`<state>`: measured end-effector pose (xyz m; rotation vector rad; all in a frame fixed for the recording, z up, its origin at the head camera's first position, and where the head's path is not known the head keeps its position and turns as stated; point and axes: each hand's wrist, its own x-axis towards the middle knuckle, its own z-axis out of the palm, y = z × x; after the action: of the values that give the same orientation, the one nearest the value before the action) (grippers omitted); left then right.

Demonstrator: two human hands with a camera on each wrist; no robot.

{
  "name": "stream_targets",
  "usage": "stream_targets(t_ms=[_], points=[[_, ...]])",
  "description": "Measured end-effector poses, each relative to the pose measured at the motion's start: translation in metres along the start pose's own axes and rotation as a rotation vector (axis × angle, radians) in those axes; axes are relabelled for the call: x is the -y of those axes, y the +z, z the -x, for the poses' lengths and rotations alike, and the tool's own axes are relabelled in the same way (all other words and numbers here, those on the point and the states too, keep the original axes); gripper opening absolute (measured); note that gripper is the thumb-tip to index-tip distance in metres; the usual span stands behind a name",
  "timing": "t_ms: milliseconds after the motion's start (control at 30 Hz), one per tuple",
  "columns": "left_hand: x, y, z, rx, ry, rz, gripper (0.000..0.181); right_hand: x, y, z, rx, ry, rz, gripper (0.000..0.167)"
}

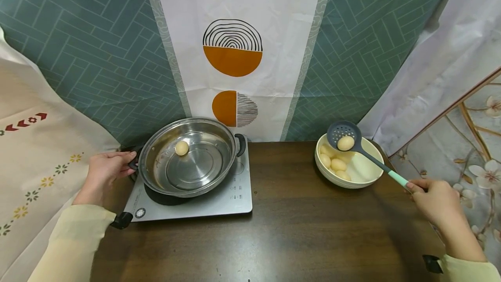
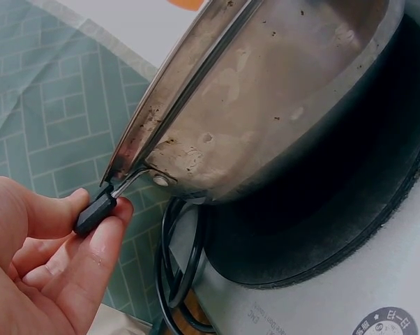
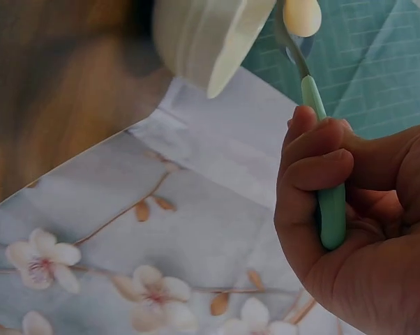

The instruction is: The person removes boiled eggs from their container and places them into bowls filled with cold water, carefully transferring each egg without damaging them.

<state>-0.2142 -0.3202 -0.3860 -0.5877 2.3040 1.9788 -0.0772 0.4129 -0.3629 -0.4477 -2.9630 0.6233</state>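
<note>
A wide stainless steel pot (image 1: 203, 176) with black side handles sits over the induction cooktop (image 1: 235, 203), one pale egg (image 1: 182, 148) inside it. The pot's left handle (image 2: 95, 211) is pinched between the thumb and fingers of my left hand (image 1: 107, 169). On the right, my right hand (image 1: 436, 199) grips the mint-green handle (image 3: 331, 209) of a skimmer (image 1: 341, 128), whose dark perforated head is above the cream bowl (image 1: 362, 182). A single egg (image 1: 345, 143) lies in the skimmer's head. Several more eggs (image 1: 338, 164) rest in the bowl's left part.
The brown wooden table (image 1: 289, 229) spreads between cooktop and bowl. Behind them hangs a green and white patterned cloth (image 1: 235, 112); a floral cloth (image 1: 469, 164) borders the right side. A black cable (image 2: 165, 272) lies by the cooktop's left edge.
</note>
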Motion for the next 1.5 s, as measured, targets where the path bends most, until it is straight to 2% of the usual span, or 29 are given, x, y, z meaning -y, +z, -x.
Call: stream_targets(t_ms=[233,433,1233,1500], points=[[-0.001,-0.001,0.000,0.008,-0.006,0.008,0.008,-0.013,0.007,0.000,0.001,-0.013,0.026,0.039],[0.000,-0.001,-0.001,0.013,-0.006,0.010,0.006,-0.015,0.015,0.002,-0.036,-0.023,0.041,0.030],[0.000,0.000,-0.001,0.012,-0.017,0.018,0.008,-0.020,0.018,0.007,-0.075,0.031,0.104,0.033],[-0.002,0.001,0.001,0.009,-0.015,0.020,0.009,-0.023,0.019,0.010,-0.136,0.018,0.132,0.025]])
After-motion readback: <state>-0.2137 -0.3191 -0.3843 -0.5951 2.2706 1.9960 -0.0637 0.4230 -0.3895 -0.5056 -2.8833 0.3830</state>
